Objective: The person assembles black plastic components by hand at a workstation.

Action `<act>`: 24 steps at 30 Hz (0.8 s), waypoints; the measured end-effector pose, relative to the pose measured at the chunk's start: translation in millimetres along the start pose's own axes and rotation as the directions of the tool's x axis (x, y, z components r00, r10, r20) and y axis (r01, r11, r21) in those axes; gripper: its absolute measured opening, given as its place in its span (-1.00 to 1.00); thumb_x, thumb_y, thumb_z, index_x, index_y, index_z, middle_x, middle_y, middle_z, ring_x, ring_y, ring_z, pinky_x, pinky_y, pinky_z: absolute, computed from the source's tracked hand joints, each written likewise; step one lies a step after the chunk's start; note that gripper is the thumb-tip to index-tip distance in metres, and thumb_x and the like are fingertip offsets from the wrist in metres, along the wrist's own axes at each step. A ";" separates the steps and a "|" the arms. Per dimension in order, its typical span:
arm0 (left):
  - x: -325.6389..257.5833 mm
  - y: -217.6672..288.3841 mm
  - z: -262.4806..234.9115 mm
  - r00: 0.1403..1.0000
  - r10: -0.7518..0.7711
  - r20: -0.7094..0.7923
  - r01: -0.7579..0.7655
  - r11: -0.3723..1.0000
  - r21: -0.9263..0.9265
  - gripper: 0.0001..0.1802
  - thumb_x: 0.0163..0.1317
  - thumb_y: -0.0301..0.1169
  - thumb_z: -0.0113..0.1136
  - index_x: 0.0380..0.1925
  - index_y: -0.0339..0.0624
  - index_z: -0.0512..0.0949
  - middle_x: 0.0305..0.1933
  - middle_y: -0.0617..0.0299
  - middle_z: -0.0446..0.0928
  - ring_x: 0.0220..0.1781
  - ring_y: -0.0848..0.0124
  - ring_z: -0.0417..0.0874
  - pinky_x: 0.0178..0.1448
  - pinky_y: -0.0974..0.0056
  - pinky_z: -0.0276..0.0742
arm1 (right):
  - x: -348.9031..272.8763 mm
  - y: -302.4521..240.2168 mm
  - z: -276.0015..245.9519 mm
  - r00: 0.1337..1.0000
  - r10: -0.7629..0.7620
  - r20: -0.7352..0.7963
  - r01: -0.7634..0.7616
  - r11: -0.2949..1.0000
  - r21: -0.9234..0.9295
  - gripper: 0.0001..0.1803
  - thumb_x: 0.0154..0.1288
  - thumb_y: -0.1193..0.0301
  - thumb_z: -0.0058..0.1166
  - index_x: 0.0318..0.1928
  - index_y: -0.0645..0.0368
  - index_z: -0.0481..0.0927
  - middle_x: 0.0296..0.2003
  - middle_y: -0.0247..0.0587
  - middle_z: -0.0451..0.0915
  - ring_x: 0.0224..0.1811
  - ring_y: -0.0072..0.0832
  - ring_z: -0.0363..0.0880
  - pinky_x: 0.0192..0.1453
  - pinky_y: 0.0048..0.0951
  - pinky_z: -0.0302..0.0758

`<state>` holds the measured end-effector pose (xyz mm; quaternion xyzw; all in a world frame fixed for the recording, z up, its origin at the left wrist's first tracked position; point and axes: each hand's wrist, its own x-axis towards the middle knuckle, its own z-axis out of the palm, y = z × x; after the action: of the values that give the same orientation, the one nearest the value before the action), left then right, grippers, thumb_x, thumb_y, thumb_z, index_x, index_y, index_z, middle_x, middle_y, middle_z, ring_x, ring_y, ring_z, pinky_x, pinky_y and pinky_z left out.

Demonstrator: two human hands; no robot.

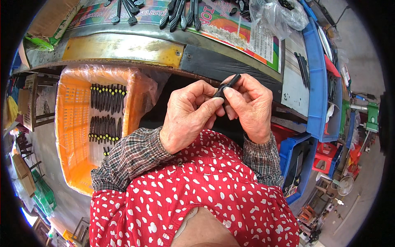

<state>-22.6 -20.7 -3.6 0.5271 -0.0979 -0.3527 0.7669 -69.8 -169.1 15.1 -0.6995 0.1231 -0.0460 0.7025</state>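
While the upper end of a small black part (235, 80) is gripped by the thumb and fingers of the right hand (252, 103), its lower end is pinched by the left hand (185, 110), perhaps so that it is kept steady. It is held over the lap, just before the table (234, 62), probably to be seen well. In the orange basket (72, 136), black pieces with yellow dots (103, 99) are laid in rows, it seems for good order. Much of the part is covered by the fingers, so its full shape cannot be told. The basket is partly hidden by the left sleeve (131, 154), and the loose black pieces (177, 14) on the table are cut off by the upper border.
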 end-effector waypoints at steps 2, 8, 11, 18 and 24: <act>-0.3 -2.3 -0.4 1.000 -0.002 -0.003 0.002 1.000 -0.001 -0.93 0.27 -0.54 0.07 -0.31 -0.35 0.46 -0.51 0.24 0.54 -0.61 0.66 0.44 -0.57 0.57 0.34 | -1.8 3.4 4.7 0.999 -0.020 -0.034 0.019 1.000 -0.006 -0.93 0.26 0.59 0.04 -0.26 0.35 0.51 -0.55 -0.39 0.51 -0.63 -0.81 0.37 -0.63 -0.74 0.29; -0.6 0.2 -2.5 0.999 -0.027 0.019 0.027 0.999 -0.042 -0.91 0.28 -0.52 0.07 -0.28 -0.36 0.46 -0.50 0.23 0.55 -0.62 0.66 0.45 -0.58 0.57 0.33 | -5.0 6.6 4.7 0.997 -0.052 -0.063 0.054 0.998 0.033 -0.88 0.26 0.58 0.06 -0.21 0.36 0.52 -0.54 -0.39 0.51 -0.64 -0.81 0.36 -0.63 -0.75 0.27; -1.4 4.4 -4.2 0.995 -0.071 0.064 0.076 0.993 -0.085 -0.89 0.29 -0.50 0.07 -0.26 -0.36 0.46 -0.49 0.23 0.55 -0.62 0.65 0.45 -0.60 0.57 0.33 | -3.3 4.3 0.3 0.996 -0.066 -0.061 0.071 0.994 0.081 -0.83 0.26 0.54 0.08 -0.15 0.36 0.53 -0.52 -0.40 0.51 -0.64 -0.81 0.34 -0.62 -0.75 0.25; -0.7 3.9 -8.5 0.973 -0.149 0.175 0.161 0.985 -0.057 -0.82 0.32 -0.46 0.06 -0.13 -0.31 0.42 -0.43 0.15 0.58 -0.61 0.56 0.49 -0.60 0.54 0.32 | -0.5 7.0 -9.9 0.998 -0.064 0.010 0.063 0.992 0.105 -0.83 0.31 0.45 0.07 -0.20 0.33 0.55 -0.51 -0.40 0.53 -0.65 -0.80 0.32 -0.63 -0.76 0.21; 2.4 3.2 0.7 0.998 0.061 0.023 -0.064 0.975 0.211 -0.69 0.15 -0.56 0.19 -0.10 -0.32 0.40 -0.44 0.17 0.57 -0.58 0.52 0.54 -0.52 0.43 0.45 | 1.0 11.3 -8.3 0.994 -0.095 -0.057 0.102 0.987 0.127 -0.86 0.31 0.46 0.07 -0.28 0.31 0.54 -0.53 -0.38 0.53 -0.66 -0.79 0.33 -0.64 -0.75 0.22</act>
<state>-19.8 -22.1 -1.0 0.5995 -0.1575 -0.3203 0.7164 -72.0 -177.2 3.8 -0.6561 0.1031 -0.1064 0.7400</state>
